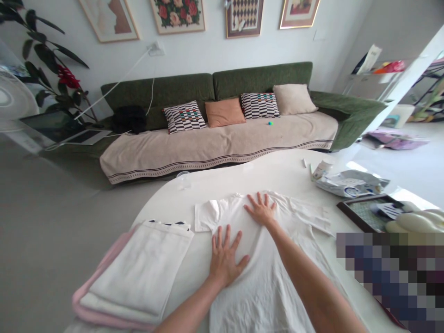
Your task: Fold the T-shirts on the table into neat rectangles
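A white T-shirt (263, 286) lies spread on the white table (159, 203), its sleeves at the far side and its lower part running toward me. My left hand (226, 259) rests flat on the left part of the shirt, fingers spread. Farther up, near the neckline, my right hand (262, 209) presses on the fabric with its fingers apart. Wrinkles run through the cloth below and around both hands. To the left sits a stack of folded clothes (138, 268), white on top with pink beneath.
A clear cup (183, 180) stands at the table's far edge. On the right are a silver plastic packet (352, 182), a small white bottle (322, 169) and a dark-rimmed tray (360, 217) holding things. Behind the table is a green sofa (180, 88) with several cushions.
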A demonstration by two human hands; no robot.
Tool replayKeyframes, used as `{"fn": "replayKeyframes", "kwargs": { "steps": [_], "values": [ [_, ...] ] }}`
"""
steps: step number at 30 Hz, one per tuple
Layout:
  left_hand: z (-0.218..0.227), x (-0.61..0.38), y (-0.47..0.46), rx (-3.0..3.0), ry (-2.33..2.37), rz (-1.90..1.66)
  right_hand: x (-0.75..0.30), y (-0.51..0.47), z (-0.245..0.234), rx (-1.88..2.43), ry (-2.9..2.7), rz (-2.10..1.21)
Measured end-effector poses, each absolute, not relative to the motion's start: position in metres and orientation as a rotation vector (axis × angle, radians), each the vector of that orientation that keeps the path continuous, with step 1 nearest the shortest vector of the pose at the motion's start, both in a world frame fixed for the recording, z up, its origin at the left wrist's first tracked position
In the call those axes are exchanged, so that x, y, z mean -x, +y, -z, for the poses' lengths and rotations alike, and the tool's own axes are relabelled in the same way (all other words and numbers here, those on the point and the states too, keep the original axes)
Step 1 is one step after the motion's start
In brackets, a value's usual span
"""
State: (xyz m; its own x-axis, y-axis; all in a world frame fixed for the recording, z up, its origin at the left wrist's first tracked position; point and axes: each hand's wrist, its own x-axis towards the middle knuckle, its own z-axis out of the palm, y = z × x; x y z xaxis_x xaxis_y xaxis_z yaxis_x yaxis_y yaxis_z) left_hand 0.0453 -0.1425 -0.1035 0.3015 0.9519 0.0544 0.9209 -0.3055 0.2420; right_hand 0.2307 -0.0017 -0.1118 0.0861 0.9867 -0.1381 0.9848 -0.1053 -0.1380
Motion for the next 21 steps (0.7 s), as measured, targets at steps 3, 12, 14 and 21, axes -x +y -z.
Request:
{"fn": "replayKeyframes", "kwargs": {
  "steps": [3, 12, 14, 21],
  "values": [
    [0.104, -0.045, -0.143, -2.399, 1.733, -0.303, -0.220, -0.010, 0.111, 2.269, -2.049, -0.224],
    [0.105, -0.046, -0.143, -2.394, 1.732, -0.313, -0.194, -0.103, 0.121, 2.026, -2.181, -0.198],
    [0.105, -0.046, -0.143, -2.408, 1.741, -0.306, -0.216, -0.128, 0.121, 2.118, -2.124, -0.177],
    [0.109, -0.047, -0.146, -2.472, 1.749, -0.270, -0.319, -0.226, 0.132, 2.435, -1.863, 0.012]
  ]
}}
